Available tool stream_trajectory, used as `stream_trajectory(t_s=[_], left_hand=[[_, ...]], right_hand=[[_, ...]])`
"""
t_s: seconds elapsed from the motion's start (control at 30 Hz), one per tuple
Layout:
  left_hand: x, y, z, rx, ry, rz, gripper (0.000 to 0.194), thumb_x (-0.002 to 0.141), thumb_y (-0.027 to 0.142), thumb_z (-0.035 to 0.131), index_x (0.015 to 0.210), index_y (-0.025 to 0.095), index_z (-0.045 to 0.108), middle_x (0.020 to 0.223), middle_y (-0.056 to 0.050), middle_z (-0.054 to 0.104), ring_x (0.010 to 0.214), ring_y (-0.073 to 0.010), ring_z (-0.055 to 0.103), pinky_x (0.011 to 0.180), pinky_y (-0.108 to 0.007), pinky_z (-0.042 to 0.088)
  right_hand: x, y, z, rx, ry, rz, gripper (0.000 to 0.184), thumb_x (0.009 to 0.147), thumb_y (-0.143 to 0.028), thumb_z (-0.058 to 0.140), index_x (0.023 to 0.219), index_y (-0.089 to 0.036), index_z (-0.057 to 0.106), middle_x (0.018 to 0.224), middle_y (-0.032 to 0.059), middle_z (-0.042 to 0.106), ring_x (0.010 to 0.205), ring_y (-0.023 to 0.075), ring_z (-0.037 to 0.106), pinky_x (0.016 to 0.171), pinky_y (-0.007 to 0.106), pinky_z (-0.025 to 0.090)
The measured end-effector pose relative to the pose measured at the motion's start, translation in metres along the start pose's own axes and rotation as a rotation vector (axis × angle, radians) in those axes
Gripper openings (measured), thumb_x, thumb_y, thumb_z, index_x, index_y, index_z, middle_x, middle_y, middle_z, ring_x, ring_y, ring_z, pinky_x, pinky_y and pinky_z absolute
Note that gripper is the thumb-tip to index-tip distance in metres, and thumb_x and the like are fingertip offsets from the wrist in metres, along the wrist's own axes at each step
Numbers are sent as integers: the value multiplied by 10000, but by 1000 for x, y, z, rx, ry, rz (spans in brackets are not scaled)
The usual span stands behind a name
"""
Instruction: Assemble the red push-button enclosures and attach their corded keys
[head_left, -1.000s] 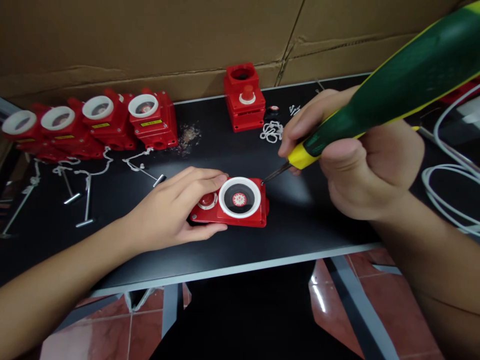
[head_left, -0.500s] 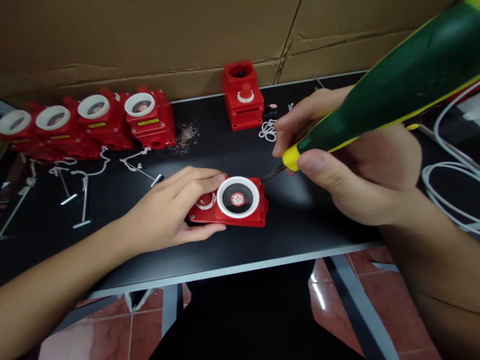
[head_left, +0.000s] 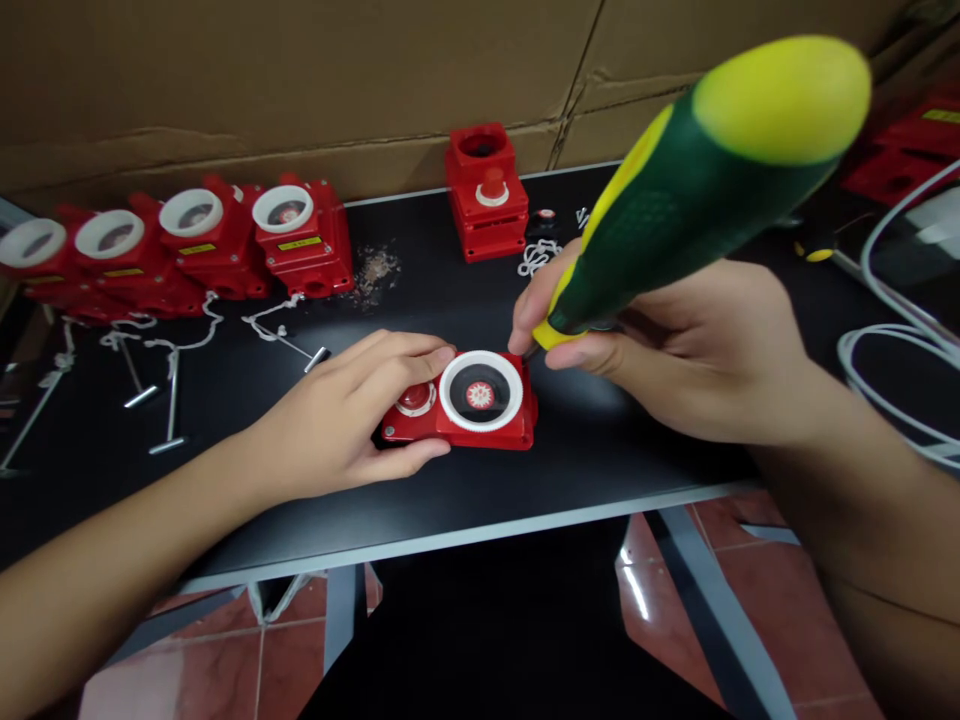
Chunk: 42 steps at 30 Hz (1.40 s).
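A red housing with a white ring, a dark round window and a red button lies on the black table close to its front edge. My left hand is wrapped round its left end, thumb in front and fingers behind. In my right hand is a screwdriver with a green and yellow handle, gripped near the shaft. The handle tilts up and to the right. Its shaft points at the housing's back right corner; the tip is mostly hidden behind my fingers.
Several red boxes with white rings stand at the back left, small metal T-bars hanging on cords before them. Another red box stands at the back middle beside a white cord. White cable lies at the right; cardboard is behind.
My right hand has moved left and the screwdriver has swung more upright, its shaft still at the housing's back right corner. The housing and my left hand have barely shifted.
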<state>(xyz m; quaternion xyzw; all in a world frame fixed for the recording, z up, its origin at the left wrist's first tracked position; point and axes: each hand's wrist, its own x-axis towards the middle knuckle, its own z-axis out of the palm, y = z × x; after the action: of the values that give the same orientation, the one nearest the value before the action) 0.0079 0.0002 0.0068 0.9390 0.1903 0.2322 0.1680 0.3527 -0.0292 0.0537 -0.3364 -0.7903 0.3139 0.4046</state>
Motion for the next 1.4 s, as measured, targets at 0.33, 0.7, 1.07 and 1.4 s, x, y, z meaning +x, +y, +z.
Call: stream_trajectory(t_s=[0.33,0.7,1.07,1.4], left_hand=[[2,3,4,13,23,49,487,1260,452,796,1649,216,622,1609,-226,807,1412,-367,869,1221,-489,729],[-1,3,3,26,8,27,523,1265,472,802,1698,247,613,1633,-208,802,1434,-368,864,1227,-499,739],[0,4,3,35,0,32,522,1272,474,790,1703,242,608,1645,-218,795,1456,-374,855,1241,-513,735],[1,2,4,40,18,59,489,1279,494,771,1654,222,612,1597,-219,808,1382,-359,875,1186,-482,744]], right_hand=[[4,24,26,107,144,52,567,994,-723,1058,960,-297,684,894,-14,780,753,213,755,680,393,666],[4,1,6,425,58,134,300,1108,-520,992,1271,-311,851,1263,36,906,741,163,720,530,330,582],[5,4,6,314,107,125,250,1068,-479,1046,1101,-286,891,1203,37,860,919,194,741,802,371,698],[5,8,18,281,156,250,669,819,-744,1172,1033,-288,732,980,-8,663,793,172,605,616,317,569]])
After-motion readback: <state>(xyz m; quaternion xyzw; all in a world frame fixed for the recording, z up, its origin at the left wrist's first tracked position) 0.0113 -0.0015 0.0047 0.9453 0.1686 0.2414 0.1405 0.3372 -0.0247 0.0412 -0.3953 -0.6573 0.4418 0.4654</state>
